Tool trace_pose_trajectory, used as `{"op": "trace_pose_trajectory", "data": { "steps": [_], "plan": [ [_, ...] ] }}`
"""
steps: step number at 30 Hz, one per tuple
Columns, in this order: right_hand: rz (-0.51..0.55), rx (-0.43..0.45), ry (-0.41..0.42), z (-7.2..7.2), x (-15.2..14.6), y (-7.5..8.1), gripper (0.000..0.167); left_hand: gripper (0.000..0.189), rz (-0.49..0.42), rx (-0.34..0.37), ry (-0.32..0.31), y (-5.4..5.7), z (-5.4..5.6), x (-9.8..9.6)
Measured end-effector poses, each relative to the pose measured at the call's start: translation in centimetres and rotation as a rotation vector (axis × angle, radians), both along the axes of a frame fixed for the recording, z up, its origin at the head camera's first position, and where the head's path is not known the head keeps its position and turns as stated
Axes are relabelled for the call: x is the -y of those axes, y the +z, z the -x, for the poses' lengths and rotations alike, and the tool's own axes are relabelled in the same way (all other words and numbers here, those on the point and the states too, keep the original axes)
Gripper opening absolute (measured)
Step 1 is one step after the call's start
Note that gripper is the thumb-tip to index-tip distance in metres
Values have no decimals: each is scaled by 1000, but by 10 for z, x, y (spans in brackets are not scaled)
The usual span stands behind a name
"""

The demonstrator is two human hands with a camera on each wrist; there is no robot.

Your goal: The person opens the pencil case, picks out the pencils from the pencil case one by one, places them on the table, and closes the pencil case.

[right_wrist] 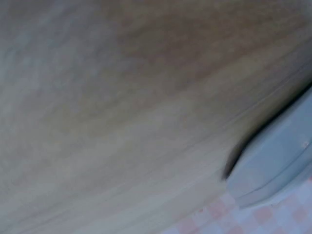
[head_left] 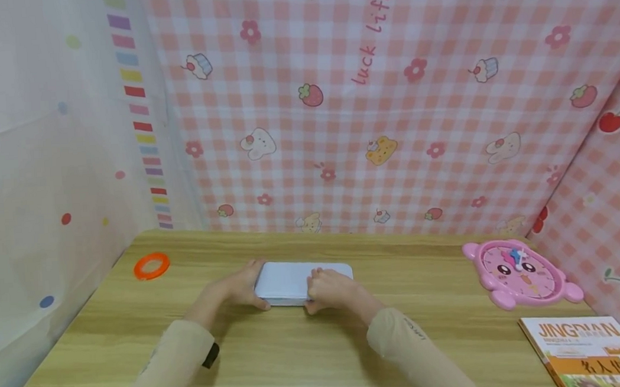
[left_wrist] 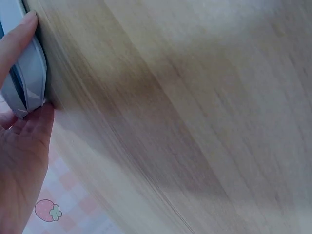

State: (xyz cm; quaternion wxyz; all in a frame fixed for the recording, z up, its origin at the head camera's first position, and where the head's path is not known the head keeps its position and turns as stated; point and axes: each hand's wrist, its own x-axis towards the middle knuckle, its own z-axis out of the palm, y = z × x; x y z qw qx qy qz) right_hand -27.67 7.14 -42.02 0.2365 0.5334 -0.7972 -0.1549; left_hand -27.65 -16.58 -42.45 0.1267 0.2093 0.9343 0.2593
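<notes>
A pale blue, rounded-corner case [head_left: 285,279] lies flat on the wooden table. My left hand [head_left: 245,285] grips its left end, thumb at the near edge and fingers round the far side. In the left wrist view, a dark blue gap runs along the side wall of the case [left_wrist: 35,73], between the left hand's [left_wrist: 24,156] thumb and fingers. My right hand [head_left: 333,290] has its fingers curled at the near edge, right of the middle; what they pinch there is hidden. In the right wrist view only an end of the case [right_wrist: 273,161] shows, with a seam line along it.
An orange ring [head_left: 151,266] lies at the table's back left. At the right stands a pink cartoon clock [head_left: 522,272], with a magazine [head_left: 591,348] in front of it. Patterned cloth [head_left: 390,111] hangs behind the wooden table [head_left: 299,360].
</notes>
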Motion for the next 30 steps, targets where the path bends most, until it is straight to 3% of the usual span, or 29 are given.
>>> {"op": "trace_pose_trajectory", "data": {
  "steps": [4,7,11,14,23,30],
  "plan": [
    [71,70,-24,2,-4,5,30,99,-17,14,27,-2,2,0],
    [157,334,-112,3,-15,6,44,98,-11,16,29,-3,3,0],
    [364,751,-298,7,-43,3,80,98,-13,32,34,-2,3,-2],
    [445,918,-399,9,-65,1,94,99,-29,46,45,-2,2,-2],
    [524,1123,-473,11,-80,-5,92,103,-112,51,77,-6,1,3],
    [799,1281,-498,15,-83,-9,69,105,-204,107,120,-9,1,4]
  ]
}}
